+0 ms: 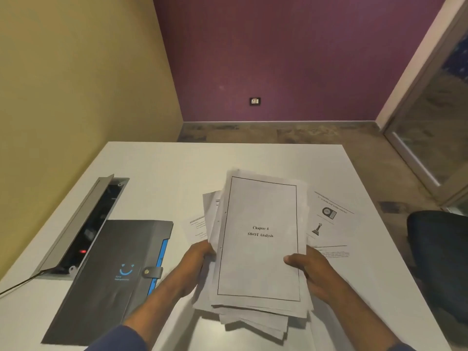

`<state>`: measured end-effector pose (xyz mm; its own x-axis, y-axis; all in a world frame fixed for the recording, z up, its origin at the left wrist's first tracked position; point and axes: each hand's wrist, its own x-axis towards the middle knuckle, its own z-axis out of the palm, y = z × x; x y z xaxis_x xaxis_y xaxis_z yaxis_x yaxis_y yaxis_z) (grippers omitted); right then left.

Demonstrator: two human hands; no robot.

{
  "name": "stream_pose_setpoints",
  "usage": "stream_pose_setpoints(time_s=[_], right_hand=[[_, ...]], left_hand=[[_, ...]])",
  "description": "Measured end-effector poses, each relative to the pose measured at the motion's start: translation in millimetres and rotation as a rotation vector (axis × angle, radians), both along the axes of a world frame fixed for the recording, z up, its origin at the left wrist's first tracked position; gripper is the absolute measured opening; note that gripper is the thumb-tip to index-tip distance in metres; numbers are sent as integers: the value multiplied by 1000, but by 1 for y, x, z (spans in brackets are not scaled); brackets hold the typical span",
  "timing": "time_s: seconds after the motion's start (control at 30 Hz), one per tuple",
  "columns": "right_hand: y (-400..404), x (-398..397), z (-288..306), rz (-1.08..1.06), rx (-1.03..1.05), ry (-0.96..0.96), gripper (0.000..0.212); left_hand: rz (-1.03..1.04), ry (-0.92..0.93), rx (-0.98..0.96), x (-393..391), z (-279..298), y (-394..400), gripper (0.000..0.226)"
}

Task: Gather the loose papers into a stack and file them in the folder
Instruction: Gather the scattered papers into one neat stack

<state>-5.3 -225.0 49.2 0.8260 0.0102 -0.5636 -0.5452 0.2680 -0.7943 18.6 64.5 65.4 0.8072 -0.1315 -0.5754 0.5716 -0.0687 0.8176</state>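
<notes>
worktop [157, 168], white and wide, carries everything. grey folder [111, 272] lies shut at the left, its snap tab fastened, beside an open cable hatch [83, 224]. paper stack [255, 244] is held just above the surface at centre, ragged, with sheets fanning out at the lower and left edges; the top page reads "chapter 4 swot analysis". illustrated sheet [329, 221] lies loose to the right, and another text sheet [196, 228] peeks out at the left. left hand [198, 259] grips the stack's left edge, right hand [307, 266] its right edge, thumb on top. tapping the bottom edge on the surface should square it; both stray sheets need collecting first.
</notes>
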Motion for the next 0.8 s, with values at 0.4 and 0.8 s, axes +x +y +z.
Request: stream_pose_setpoints(time_s=[0.4, 0.8], right_hand=[[28, 7, 46, -70, -112, -386, 34], [29, -2, 57, -64, -236, -546, 41]], left_hand=[[-27, -414, 138, 11, 40, -3, 28], [-3, -544, -74, -1, 53, 1, 42]])
